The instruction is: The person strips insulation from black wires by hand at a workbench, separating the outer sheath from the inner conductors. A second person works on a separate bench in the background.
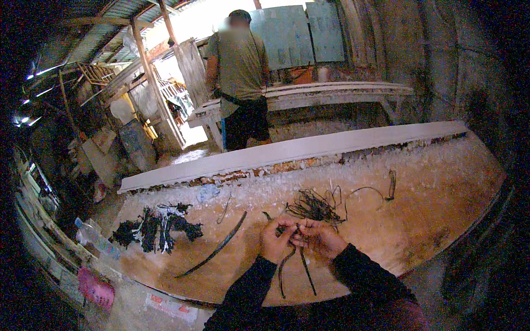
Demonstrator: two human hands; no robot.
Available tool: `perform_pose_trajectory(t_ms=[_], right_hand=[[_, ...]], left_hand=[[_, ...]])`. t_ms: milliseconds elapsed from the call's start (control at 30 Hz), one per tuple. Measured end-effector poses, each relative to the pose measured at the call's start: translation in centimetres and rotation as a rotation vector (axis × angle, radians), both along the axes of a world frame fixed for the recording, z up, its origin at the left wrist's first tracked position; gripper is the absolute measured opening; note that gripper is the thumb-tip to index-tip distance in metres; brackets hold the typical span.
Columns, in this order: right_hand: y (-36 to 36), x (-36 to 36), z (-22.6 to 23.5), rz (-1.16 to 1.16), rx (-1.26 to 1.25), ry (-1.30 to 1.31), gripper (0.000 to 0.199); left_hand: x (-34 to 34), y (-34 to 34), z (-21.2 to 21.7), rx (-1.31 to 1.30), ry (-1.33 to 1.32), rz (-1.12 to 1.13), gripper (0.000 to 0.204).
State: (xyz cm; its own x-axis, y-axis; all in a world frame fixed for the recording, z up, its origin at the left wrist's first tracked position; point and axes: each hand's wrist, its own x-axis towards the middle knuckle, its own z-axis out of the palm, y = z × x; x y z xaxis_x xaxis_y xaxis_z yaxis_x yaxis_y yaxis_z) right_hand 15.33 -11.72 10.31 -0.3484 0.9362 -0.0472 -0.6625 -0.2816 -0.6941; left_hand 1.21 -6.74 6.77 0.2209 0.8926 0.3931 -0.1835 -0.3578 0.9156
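Observation:
My left hand (276, 238) and my right hand (322, 238) meet over the wooden tabletop (381, 231), fingertips pinched together on a dark cord (307, 270). Two ends of the cord hang below my hands toward the table's near edge. Exactly how it runs between my fingers is hidden. Just beyond my hands lies a tangled bundle of thin black strands (314, 205). Left of my left hand a single dark strip (215, 251) lies slantwise on the wood. Further left is a pile of black and white tufted bundles (157, 226).
A long white-coated board (298, 150) runs along the table's far side. At the left edge lies a clear plastic bottle (96, 238), with a pink basket-like item (95, 288) below it. A person (238, 66) stands beyond the table, near a long whitish bench (331, 92).

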Motion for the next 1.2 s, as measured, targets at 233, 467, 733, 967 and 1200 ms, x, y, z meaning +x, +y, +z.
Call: perform_pose_trajectory(t_ms=[233, 467, 733, 967, 1200], right_hand=[[0.3, 0.3, -1.0, 0.062, -0.022, 0.079, 0.027], [0.0, 0.3, -0.5, -0.006, 0.021, -0.002, 0.021], [0.0, 0.3, -1.0, -0.117, 0.128, -0.218, 0.014], [-0.1, 0.0, -0.6, -0.218, 0.175, -0.204, 0.009], [-0.6, -0.1, 0.3, -0.205, 0.316, -0.405, 0.019]], left_hand=[[-0.6, -1.1, 1.7, 0.176, 0.221, 0.132, 0.006], [-0.4, -1.2, 1.6, 0.179, 0.165, 0.095, 0.011], [-0.8, -0.6, 1.3, 0.224, 0.024, -0.111, 0.013], [-1.2, -0.7, 1.2, 0.139, 0.214, -0.164, 0.020], [-1.1, 0.5, -0.4, -0.420, -0.176, -0.499, 0.021]])
